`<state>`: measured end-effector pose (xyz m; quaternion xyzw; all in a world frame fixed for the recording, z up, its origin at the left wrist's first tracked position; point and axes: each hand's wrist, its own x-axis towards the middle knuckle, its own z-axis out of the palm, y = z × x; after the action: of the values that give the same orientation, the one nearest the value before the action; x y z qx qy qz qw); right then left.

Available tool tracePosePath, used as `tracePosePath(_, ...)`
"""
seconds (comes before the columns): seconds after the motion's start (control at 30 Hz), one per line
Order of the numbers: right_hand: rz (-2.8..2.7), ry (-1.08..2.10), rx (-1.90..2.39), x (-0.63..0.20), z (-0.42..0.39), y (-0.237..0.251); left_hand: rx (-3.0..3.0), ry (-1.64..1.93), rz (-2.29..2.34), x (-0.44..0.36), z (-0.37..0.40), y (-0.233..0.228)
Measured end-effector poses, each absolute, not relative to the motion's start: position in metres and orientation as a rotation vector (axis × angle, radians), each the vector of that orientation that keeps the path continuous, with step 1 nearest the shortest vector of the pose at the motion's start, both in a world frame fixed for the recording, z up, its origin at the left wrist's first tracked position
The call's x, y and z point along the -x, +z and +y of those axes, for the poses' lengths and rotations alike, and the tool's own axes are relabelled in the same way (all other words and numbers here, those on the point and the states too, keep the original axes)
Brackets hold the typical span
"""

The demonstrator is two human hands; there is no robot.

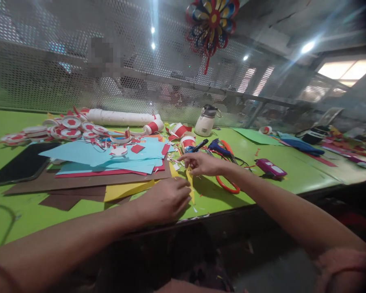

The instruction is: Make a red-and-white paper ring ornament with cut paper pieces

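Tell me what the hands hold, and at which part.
Both hands, left and right, pinch a yellow paper strip: right at its upper end, left lower down.

Matt coloured paper sheets on a smooth, faintly glossy green tabletop, perforated metal screen behind.

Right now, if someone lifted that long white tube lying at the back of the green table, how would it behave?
The long white tube lies on its side, so a push would probably roll it toward the red-and-white paper discs. It looks like rolled paper or card, hence likely light and easily dented. It seems stiff enough not to droop, though that is hard to judge.
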<state>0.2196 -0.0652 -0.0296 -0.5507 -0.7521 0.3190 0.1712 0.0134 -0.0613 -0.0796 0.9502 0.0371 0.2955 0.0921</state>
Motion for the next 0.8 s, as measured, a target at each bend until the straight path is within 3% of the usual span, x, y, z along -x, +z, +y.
tracePosePath(0.1,-1.925,1.009,1.465,-0.22,-0.079,-0.02,-2.503,0.99,0.45,-0.013,-0.052,-0.076)
tracePosePath(0.2,-1.801,1.064,1.275,-0.217,-0.092,-0.007,-1.977,0.821,0.684,-0.017,-0.042,-0.072)
tracePosePath(0.33,-1.736,1.06,1.167,-0.208,-0.1,0.003,-1.413,0.52,0.495,-0.021,-0.04,-0.063)
tracePosePath(0.53,-1.665,1.02,1.206,-0.19,-0.096,0.007,-1.441,0.532,0.449,-0.018,-0.041,-0.049)
tracePosePath(0.63,-1.616,0.85,1.334,-0.193,-0.095,-0.001,-1.429,0.558,0.515,-0.016,-0.037,-0.044)
tracePosePath(0.8,-1.913,0.198,1.845,-0.198,-0.11,-0.027,-1.532,0.841,0.633,-0.015,-0.027,-0.038)
